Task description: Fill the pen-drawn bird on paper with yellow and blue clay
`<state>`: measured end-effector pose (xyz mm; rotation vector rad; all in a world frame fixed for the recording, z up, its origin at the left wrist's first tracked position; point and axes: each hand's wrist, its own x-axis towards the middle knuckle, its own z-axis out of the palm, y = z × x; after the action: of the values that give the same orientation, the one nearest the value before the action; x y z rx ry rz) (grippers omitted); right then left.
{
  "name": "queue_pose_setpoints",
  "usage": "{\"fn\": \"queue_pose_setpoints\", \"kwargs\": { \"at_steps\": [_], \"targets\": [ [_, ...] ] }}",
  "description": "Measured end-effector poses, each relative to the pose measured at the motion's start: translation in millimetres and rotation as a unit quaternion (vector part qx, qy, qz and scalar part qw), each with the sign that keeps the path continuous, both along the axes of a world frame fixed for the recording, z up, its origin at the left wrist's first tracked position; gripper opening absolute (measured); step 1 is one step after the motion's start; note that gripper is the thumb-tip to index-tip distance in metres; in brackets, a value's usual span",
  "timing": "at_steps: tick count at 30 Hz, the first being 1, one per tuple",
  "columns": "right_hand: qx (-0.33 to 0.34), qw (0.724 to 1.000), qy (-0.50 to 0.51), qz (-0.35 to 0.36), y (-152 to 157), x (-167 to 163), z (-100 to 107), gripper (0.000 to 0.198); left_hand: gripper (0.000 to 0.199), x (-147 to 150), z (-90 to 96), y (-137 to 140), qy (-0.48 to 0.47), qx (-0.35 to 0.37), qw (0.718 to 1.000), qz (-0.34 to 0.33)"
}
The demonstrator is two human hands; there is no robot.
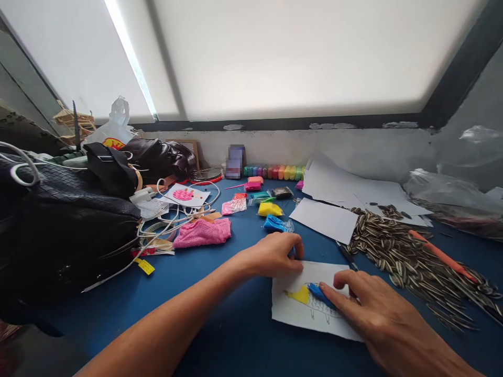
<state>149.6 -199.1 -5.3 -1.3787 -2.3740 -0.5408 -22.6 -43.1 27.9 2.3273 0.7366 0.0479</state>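
Observation:
A white sheet of paper (pixel 286 313) lies on the blue table, bearing a drawn animal with an oval body, scale-like marks and short legs. Yellow clay (pixel 302 295) fills its front end, and a blue clay strip (pixel 320 294) sits right behind that. The thumb of my right hand (pixel 373 303) presses on the blue strip, with the index finger bent and held apart. My left hand (pixel 279 254) rests by the paper's upper left edge, fingers curled in. A bit of blue shows between them; I cannot tell whether it is clay or tabletop.
Sunflower seeds (pixel 393 251) are heaped at right with an orange tool (pixel 442 255) across them. Packets of blue clay (pixel 277 224) and yellow clay (pixel 270 209) lie ahead, near a blank card (pixel 326 217). To the left are a pink cloth (pixel 202 232), white cables and a black bag (pixel 70 225).

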Motion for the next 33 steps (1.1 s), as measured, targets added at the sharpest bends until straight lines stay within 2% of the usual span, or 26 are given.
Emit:
{"fn": "queue_pose_setpoints", "kwargs": {
  "at_steps": [6, 16, 22, 26, 33],
  "targets": [
    [0.043, 0.998, -0.036, -0.003, 1, 2, 0, 0.046, 0.013, 0, 2.2, -1, 0.023, 0.022, 0.999, -0.035],
    [0.065, 0.997, -0.034, -0.011, -2, 4, -3, 0.049, 0.018, 1, 3.4, -1, 0.034, 0.024, 0.999, -0.026],
    [0.007, 0.999, 0.029, -0.043, -3, 8, -5, 0.054, 0.030, -1, 3.6, -2, 0.044, 0.035, 0.998, -0.016],
    [0.025, 0.996, 0.074, -0.045, -3, 11, 0, 0.053, 0.028, -1, 5.2, -3, 0.052, 0.037, 0.998, -0.014],
    [0.015, 0.995, 0.083, -0.045, -3, 10, 8, 0.040, 0.025, -1, 6.2, -5, 0.040, 0.057, 0.997, 0.019]
  ]
}}
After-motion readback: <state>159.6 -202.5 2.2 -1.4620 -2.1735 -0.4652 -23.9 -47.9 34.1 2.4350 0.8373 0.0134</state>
